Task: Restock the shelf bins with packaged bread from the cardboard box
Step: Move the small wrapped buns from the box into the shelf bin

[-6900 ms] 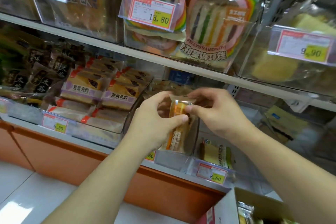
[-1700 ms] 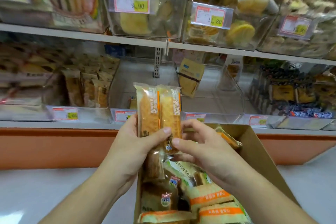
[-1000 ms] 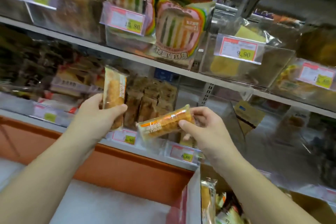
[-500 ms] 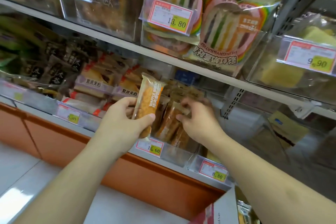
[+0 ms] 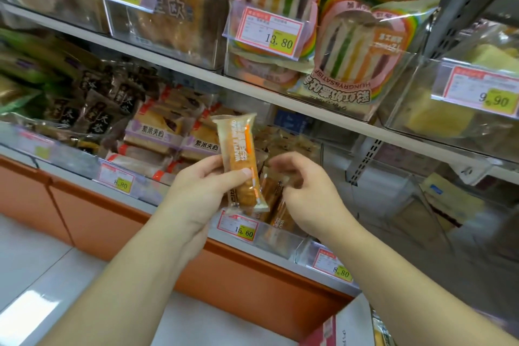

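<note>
Head camera shows the left hand (image 5: 202,191) closed on one waffle bread packet (image 5: 241,163): the thumb presses the front of the wrapper and the other fingers are behind it, so the packet stands almost upright, its top tilted slightly toward 11 o'clock. At 3 o'clock from it, the right hand (image 5: 306,191) has its fingers loosely curled and blurred; I see nothing clearly held between them, and I cannot tell whether they touch the packets under them.

Just behind both hands is the clear shelf bin (image 5: 280,236) with the 15.60 price tag (image 5: 238,227). It already contains several waffle packets of the same kind (image 5: 280,213), standing in a row. I judge that the restocking of this bin is partly done and the held packet is the next to go in, probably at the front of the row.

At 5 o'clock, at the lower edge, only a corner of the cardboard box (image 5: 351,326) is visible, with a small piece of a wrapper inside. How many packets remain in it is cut off. The fill level of the bin is also hidden by the hands. The bins at 3 o'clock look almost empty, but reflections make this uncertain.
</note>
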